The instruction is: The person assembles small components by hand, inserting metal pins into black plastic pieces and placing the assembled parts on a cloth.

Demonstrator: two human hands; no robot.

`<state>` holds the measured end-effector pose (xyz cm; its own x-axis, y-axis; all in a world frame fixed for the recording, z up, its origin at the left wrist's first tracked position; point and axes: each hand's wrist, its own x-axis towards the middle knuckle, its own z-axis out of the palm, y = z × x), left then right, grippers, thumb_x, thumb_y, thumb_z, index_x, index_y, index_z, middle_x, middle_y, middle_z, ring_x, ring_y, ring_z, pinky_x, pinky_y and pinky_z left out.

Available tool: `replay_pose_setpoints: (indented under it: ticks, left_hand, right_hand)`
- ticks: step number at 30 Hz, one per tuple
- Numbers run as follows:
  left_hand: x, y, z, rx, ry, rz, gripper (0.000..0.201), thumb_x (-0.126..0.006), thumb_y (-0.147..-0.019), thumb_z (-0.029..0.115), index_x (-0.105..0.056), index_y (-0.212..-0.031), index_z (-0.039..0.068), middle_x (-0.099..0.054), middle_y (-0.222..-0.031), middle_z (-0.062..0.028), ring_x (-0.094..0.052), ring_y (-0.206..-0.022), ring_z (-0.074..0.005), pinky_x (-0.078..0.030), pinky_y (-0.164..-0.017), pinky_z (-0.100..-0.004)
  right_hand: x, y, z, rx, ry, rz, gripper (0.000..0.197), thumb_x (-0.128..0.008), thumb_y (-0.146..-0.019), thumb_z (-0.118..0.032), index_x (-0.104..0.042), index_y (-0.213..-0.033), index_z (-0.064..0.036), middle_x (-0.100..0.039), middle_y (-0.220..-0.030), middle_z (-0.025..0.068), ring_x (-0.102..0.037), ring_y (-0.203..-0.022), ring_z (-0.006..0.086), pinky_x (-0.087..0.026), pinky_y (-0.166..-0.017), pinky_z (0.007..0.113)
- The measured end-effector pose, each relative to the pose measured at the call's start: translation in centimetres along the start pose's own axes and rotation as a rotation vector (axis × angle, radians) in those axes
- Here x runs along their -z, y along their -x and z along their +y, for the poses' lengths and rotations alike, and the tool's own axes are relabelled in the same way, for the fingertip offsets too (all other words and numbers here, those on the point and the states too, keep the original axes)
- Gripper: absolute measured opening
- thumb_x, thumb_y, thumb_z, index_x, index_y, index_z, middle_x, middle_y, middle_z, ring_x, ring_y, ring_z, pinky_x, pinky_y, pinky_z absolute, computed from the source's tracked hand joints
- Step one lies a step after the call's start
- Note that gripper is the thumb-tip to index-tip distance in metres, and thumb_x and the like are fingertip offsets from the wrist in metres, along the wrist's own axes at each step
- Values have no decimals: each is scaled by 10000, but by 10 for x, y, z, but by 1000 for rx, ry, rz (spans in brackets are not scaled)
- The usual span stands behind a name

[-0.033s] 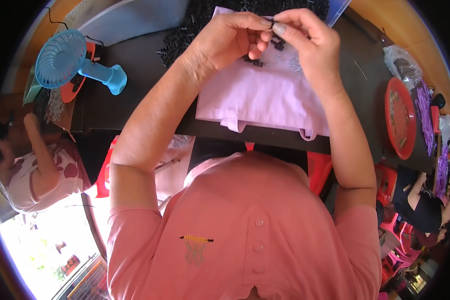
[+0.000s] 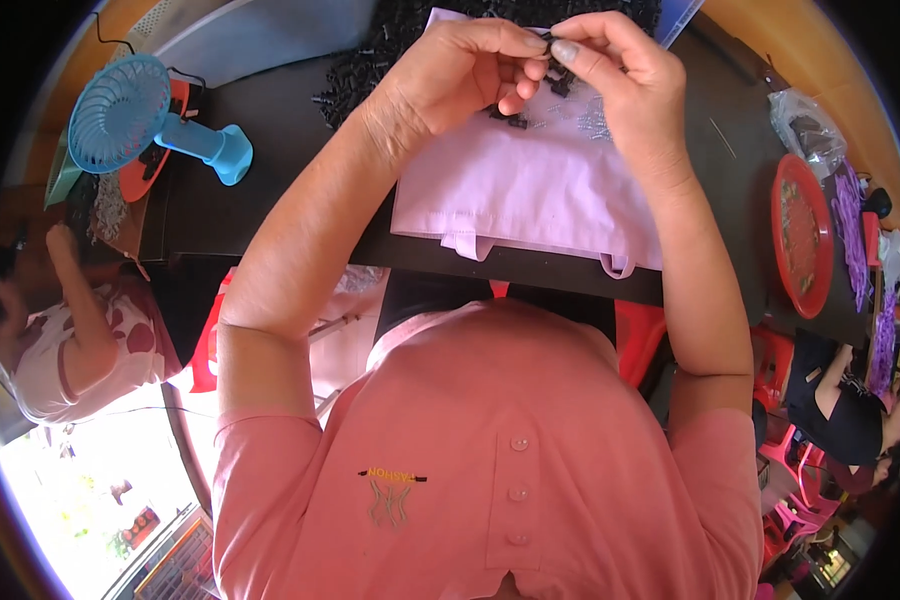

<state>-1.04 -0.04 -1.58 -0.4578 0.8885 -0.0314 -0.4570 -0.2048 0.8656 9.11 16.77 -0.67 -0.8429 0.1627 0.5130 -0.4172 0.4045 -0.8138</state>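
Note:
A small black part (image 2: 548,43) is pinched between the thumbs and forefingers of both hands, its exact kind too small to make out. My left hand (image 2: 470,75) holds it from the left, the other fingers curled loosely. From the right, my right hand (image 2: 635,95) grips it with thumb and forefinger. Below them a pale pink fabric bag (image 2: 530,190) lies flat with its handles toward me. On the bag are a few black pieces (image 2: 560,86) and a scatter of small silvery pieces (image 2: 594,122), partly hidden by my right hand.
Behind my left hand spreads a heap of small black parts (image 2: 354,84) beside a grey bin (image 2: 260,45). A blue fan (image 2: 205,145) stands at the left, a red tray (image 2: 802,235) and a plastic bag (image 2: 808,130) at the right. Other people sit on both sides.
My right hand has shifted very slightly to the right. Both hands keep their pinch on the small black part.

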Motion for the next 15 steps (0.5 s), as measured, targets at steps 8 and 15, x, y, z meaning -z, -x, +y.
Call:
replay_pose_setpoints:
  ticks: [8, 15]
  left_hand:
    - [7, 6, 8, 115, 89, -36, 100, -651, -897, 94, -639, -938, 4, -655, -798, -81, -613, -620, -173, -469, -494, -279]
    - [24, 9, 23, -198, 48, 168, 80, -631, -894, 47, -612, -934, -20, -658, -824, -122, -635, -680, -213, -503, -563, -311]
  right_hand:
    - [0, 3, -5, -49, 7, -105, 115, -649, -888, 0, -673, -1000, 0, -671, -902, -1, -605, -823, 59, -492, -755, 209]
    - [-8, 6, 4, 408, 527, -102, 159, -678, -780, 21, -663, -930, -31, -620, -828, 44, -614, -751, 162, -481, -677, 252]
